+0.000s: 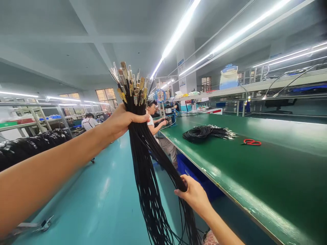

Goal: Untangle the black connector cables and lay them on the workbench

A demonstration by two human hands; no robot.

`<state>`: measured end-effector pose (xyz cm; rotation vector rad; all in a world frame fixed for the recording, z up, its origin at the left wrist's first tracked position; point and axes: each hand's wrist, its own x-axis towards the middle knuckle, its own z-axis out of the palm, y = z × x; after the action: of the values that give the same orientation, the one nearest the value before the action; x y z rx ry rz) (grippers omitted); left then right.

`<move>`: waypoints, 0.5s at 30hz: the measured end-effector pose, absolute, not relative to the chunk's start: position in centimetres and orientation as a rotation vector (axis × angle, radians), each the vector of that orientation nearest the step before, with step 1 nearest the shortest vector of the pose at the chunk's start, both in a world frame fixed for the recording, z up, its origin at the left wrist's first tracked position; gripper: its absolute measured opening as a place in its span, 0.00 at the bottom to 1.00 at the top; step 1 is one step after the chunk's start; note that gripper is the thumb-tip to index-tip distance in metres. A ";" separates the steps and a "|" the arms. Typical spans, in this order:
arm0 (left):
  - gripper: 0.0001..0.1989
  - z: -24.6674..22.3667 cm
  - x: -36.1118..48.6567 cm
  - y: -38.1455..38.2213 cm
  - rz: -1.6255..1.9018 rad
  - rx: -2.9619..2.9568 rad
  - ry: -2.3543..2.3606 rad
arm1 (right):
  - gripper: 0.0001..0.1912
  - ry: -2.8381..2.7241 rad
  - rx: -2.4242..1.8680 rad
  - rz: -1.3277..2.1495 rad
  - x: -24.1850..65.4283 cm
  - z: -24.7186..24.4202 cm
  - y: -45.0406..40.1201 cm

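A thick bundle of black cables (143, 156) hangs upright in front of me, with metal connector ends (134, 85) fanned out at its top. My left hand (125, 120) is wrapped round the bundle just below those ends. Lower down and to the right, my right hand (192, 192) closes round a part of the same cables that splits off from the main strand. Below both hands the cables hang loose, and their lower ends are out of frame.
On the green worktable (268, 177) lie a coiled cable bundle (204, 133) and red-handled scissors (252, 142). A co-worker (155, 119) sits at the table's far left side. Blue bins (189, 168) stand beneath it. Black cables (33, 144) hang on a rack at left.
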<state>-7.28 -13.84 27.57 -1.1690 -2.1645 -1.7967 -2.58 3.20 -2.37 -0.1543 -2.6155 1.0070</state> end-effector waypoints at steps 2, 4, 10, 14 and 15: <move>0.10 27.6 -7.1 -14.0 -1.800 -1.197 -2.157 | 0.09 -2.606 -0.112 0.979 -2.5 -2.2 3.9; 0.09 27.7 -7.0 -14.0 -1.799 -1.239 -2.144 | 0.09 -2.609 -0.065 0.948 -2.2 -2.1 4.5; 0.11 28.0 -6.7 -13.1 -1.759 -1.348 -2.084 | 0.07 -2.484 -0.395 0.883 -1.3 -3.0 8.5; 0.12 28.8 -5.6 -11.4 -1.809 -1.303 -2.041 | 0.15 -2.364 -0.490 1.090 -1.0 -3.0 7.6; 0.13 29.1 -5.4 -11.0 -1.816 -1.297 -2.027 | 0.18 -2.380 -0.368 1.200 -0.5 -2.9 6.0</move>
<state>-5.36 -10.97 29.08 -1.2974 -2.0274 -1.8164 -0.55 5.95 -2.89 -0.3678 -2.3800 1.2000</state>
